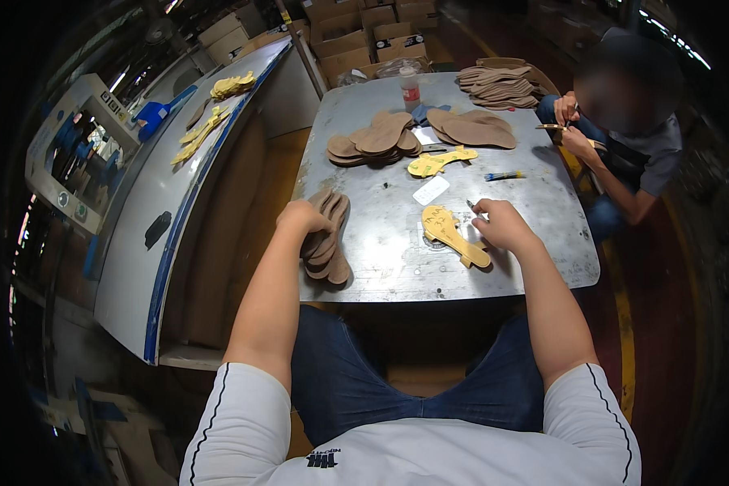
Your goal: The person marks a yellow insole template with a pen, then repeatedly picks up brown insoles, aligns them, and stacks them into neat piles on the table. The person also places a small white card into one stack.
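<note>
A stack of brown insoles [326, 259] lies at the table's near left edge. My left hand [304, 217] grips its upper end, fingers curled over the insoles. A yellow sole-shaped piece [454, 235] with side tabs and dark markings rests in front of me, right of the table's middle. Just to its right, my right hand [504, 227] is closed around a slim, silver-tipped tool [471, 205]. Most of that tool is hidden by the fingers, so its kind is unclear. Another yellow sole-shaped piece [443, 162] lies farther back.
Farther back on the metal table [381, 275] are brown insole piles [373, 139], a bottle [410, 89], a white label [431, 190] and a marker [505, 175]. A co-worker [636, 146] sits at the right, hands on a small piece. A white bench [162, 211] stands left.
</note>
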Motion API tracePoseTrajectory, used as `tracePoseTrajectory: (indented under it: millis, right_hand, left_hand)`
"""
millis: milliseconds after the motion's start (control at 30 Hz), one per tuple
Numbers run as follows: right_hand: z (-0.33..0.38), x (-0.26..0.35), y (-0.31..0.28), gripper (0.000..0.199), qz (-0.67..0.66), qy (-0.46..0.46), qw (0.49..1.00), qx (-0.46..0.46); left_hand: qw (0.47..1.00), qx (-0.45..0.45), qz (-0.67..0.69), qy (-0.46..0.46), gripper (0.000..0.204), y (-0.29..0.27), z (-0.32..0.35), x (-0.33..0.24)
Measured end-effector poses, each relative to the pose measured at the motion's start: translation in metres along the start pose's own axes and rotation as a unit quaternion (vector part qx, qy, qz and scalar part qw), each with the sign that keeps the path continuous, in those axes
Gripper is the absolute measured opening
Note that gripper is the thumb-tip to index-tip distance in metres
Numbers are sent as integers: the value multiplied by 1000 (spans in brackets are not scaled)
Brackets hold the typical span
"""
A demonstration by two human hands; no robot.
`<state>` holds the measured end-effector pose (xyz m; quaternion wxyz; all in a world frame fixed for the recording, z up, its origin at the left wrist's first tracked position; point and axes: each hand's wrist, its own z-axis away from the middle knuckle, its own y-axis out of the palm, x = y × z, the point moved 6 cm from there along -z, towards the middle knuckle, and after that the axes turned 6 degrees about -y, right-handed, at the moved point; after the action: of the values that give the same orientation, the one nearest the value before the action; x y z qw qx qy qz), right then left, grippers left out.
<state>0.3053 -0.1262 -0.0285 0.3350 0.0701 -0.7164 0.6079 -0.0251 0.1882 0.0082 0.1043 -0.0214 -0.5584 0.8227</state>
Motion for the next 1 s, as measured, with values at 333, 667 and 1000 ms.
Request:
tracePoseTrajectory:
  millis: [333,667,1000]
  right_hand:
    - [-1,-2,3,37,6,-7,1000,8]
    - [4,-7,-5,34,0,-16,1000,-6]
    - [16,88,16,50,-211,-152,964,-56]
  left_hand:
    - [998,-39,-52,-26,106,42,-36,-22]
    - [977,46,206,43,78,3,-12,-6]
    - [640,167,724,197,42,28,81,-71]
